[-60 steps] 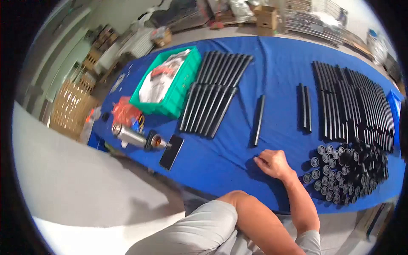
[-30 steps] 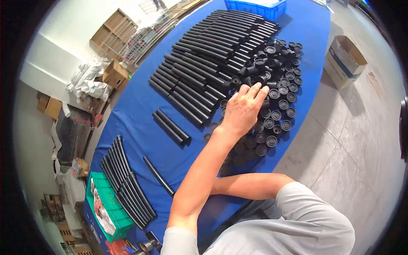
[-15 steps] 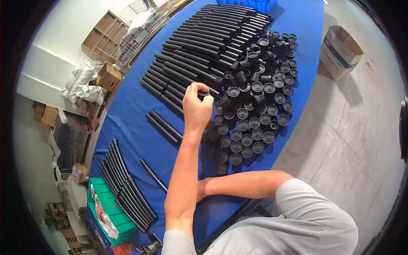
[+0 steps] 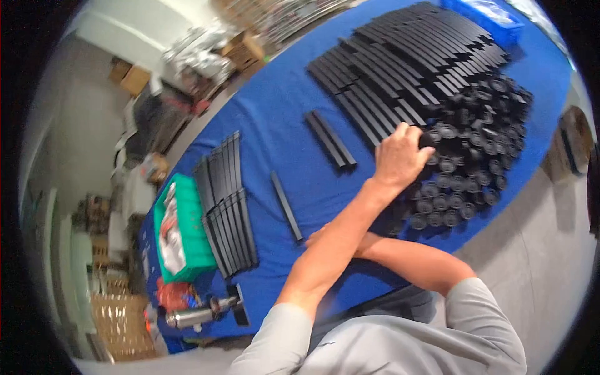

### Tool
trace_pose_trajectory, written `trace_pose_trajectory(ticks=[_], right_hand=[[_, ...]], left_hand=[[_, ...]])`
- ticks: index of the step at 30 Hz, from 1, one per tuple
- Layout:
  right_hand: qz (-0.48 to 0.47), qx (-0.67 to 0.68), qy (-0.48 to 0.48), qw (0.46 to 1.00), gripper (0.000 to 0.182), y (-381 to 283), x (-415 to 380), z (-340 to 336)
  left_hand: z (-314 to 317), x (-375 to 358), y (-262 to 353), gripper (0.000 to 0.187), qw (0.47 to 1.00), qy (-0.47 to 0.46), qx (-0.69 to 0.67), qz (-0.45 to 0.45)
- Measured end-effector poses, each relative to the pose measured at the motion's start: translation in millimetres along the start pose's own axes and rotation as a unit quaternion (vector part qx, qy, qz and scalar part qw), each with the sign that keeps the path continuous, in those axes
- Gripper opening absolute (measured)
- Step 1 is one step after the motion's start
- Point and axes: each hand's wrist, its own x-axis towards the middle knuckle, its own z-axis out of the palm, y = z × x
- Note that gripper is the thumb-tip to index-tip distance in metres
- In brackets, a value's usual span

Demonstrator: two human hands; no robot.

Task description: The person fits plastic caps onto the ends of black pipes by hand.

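Observation:
My left hand (image 4: 399, 157) is at the near left edge of a heap of black round caps (image 4: 456, 181). Its thumb and fingers are curled around a dark cap (image 4: 427, 139), partly hidden and blurred. Under my left forearm, my right hand (image 4: 320, 235) is mostly covered; its fingers are smeared, close to the lower end of a single black tube (image 4: 286, 206). Two more black tubes (image 4: 330, 140) lie side by side left of my left hand. Beyond, many black tubes (image 4: 375, 69) lie in rows, with lighter rod ends pointing at the caps.
A fanned group of black tubes (image 4: 228, 212) lies at the left, beside a green crate (image 4: 195, 231) holding white material. A silvery metal tool (image 4: 200, 314) rests at the near left edge. A blue bin (image 4: 494, 22) stands at the far end, a cardboard box (image 4: 565, 147) on the floor right.
The view has swung, so the table appears shifted and turned. My left hand stays by the caps with its fingers curled. More of my right hand shows beneath my left forearm.

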Motion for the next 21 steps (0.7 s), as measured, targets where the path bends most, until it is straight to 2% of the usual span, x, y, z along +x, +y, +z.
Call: trace_pose_trajectory(ticks=[3,4,5,6,7,8,9,11,14,15,17,20,21], right_hand=[[-0.022,-0.005,-0.009,1.000,0.030,-14,17,-5],[-0.034,-0.026,-0.010,0.999,0.030,-18,22,-7],[-0.059,-0.154,0.014,0.986,0.016,-19,25,-8],[-0.028,-0.191,-0.020,0.981,0.017,-25,25,-10],[0.006,-0.229,-0.053,0.972,0.023,-32,24,-14],[-0.015,-0.235,-0.043,0.971,0.028,-37,25,-17],[-0.018,-0.237,-0.051,0.970,0.027,-36,25,-16],[-0.013,-0.232,-0.056,0.971,0.027,-38,23,-16],[-0.097,-0.251,-0.015,0.963,0.022,-10,23,-2],[-0.114,-0.242,0.003,0.964,0.019,-7,25,0],[-0.153,-0.222,0.042,0.962,0.018,-2,25,4],[-0.096,-0.209,-0.016,0.973,0.023,-17,24,-5],[-0.103,-0.198,-0.005,0.975,0.025,-18,24,-7]], left_hand=[[-43,-28,-30,0.041,0.995,0.013,-0.090,-0.029],[-63,-42,-37,0.038,0.986,0.000,-0.126,-0.110],[-80,-57,-52,0.039,0.972,-0.011,-0.175,-0.153],[-84,-73,-76,0.039,0.977,0.041,-0.167,-0.128],[-89,-88,-95,0.043,0.966,0.040,-0.192,-0.170],[-101,-101,-99,0.044,0.965,0.020,-0.173,-0.195],[-94,-116,-134,0.049,0.989,0.027,-0.112,-0.089],[-95,-131,-131,0.039,0.991,0.002,-0.111,-0.077],[-83,-134,-115,0.029,0.987,-0.033,-0.090,-0.128],[-83,-127,-108,0.030,0.987,-0.083,-0.056,-0.129],[-76,-117,-97,0.032,0.990,-0.123,-0.009,-0.069],[-64,-106,-86,0.029,0.985,-0.170,0.005,-0.028],[-61,-103,-85,0.028,0.986,-0.165,0.003,-0.015]])
